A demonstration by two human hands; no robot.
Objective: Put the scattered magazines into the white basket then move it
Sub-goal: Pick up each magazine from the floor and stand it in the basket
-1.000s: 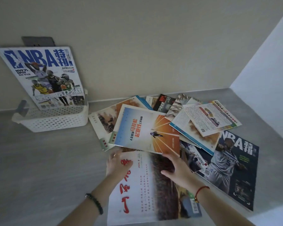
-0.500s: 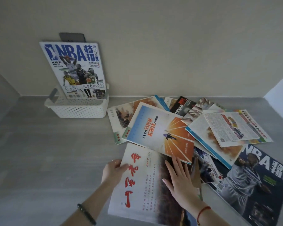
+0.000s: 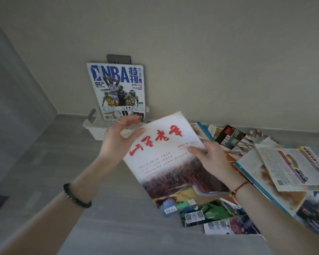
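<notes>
A white magazine with red brush lettering (image 3: 166, 159) is lifted off the grey surface, held tilted between both hands. My left hand (image 3: 118, 138) grips its top left corner, thumb on the cover. My right hand (image 3: 208, 157) pinches its right edge. Just beyond it, against the wall, stands the white perforated basket (image 3: 95, 128). An NBA magazine (image 3: 118, 91) stands upright in the basket, leaning on the wall. The other scattered magazines (image 3: 276, 170) lie overlapping on the right.
A dark wall socket (image 3: 118, 58) sits behind the NBA magazine. Walls close the surface at the back and left. A green-covered magazine (image 3: 206, 213) lies near the front edge. Bare grey surface (image 3: 50, 159) stretches left of my arms.
Both hands have taken hold of the red-lettered magazine and lifted it off the pile toward the basket. The view has swung left, so the basket now appears near the centre.
</notes>
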